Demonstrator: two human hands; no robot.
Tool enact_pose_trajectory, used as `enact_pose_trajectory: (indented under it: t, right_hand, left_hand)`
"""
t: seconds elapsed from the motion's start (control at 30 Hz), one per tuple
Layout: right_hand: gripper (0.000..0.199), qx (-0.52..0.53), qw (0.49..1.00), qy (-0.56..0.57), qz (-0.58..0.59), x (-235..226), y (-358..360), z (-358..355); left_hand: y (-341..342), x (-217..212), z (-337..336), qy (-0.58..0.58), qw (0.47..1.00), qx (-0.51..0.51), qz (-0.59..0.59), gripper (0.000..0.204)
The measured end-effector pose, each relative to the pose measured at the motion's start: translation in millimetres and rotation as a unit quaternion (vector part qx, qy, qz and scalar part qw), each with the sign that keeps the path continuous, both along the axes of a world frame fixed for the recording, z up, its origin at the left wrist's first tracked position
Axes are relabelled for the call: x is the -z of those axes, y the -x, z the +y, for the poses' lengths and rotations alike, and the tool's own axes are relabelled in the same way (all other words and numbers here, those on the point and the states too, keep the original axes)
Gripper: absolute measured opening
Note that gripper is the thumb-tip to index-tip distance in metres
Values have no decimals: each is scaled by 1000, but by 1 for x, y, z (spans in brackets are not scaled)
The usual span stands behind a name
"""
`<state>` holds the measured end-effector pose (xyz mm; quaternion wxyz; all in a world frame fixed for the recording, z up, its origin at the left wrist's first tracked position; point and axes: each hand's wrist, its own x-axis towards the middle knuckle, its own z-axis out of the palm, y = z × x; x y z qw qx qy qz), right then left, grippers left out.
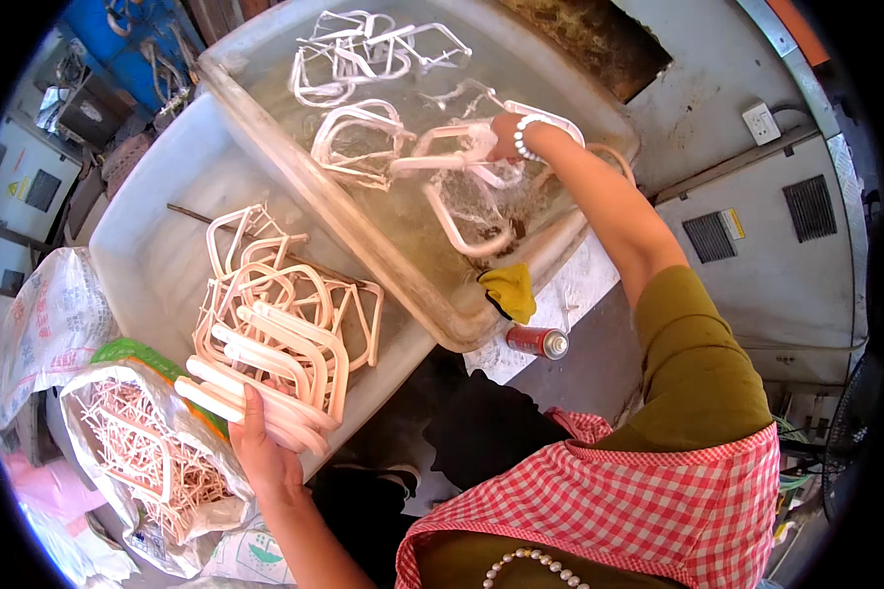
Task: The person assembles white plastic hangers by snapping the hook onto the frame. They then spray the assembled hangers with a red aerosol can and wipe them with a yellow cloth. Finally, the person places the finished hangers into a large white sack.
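My left hand is closed round a stack of curved pale pink plastic pieces, held over the near edge of the left tub. A tangled heap of similar pink pieces lies behind it in that tub. My right hand, wearing a white bead bracelet, reaches into the water of the right tub. It grips a pale pink plastic frame, though most of its fingers are hidden. Close by in the rippling water are another curved pink piece and a looped bundle.
The right tub's rim overlaps the left tub. White frames sit at its far end. A yellow cloth hangs at its near corner, beside a red spray can. An open sack holds thin pink scraps.
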<state>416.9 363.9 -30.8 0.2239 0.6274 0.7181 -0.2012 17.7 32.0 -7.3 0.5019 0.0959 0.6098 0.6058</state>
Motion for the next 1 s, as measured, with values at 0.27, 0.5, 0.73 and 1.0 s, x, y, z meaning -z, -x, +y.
enact_pose_trajectory:
  t: [0.27, 0.5, 0.73, 1.0]
  right_hand:
    - [26, 94, 931, -11, 353, -69, 24, -43]
    - [42, -51, 965, -233, 110, -109, 61, -60]
    - [31, 73, 892, -63, 441, -134, 145, -132]
    - [36, -21, 783, 119, 610, -109, 245, -227]
  left_hand:
    - [3, -17, -11, -51, 998, 6, -18, 41]
    - [7, -15, -13, -99, 992, 31, -70, 44]
    - [-10, -22, -6, -144, 983, 56, -99, 28]
    - [-21, -19, 3, -214, 965, 73, -133, 42]
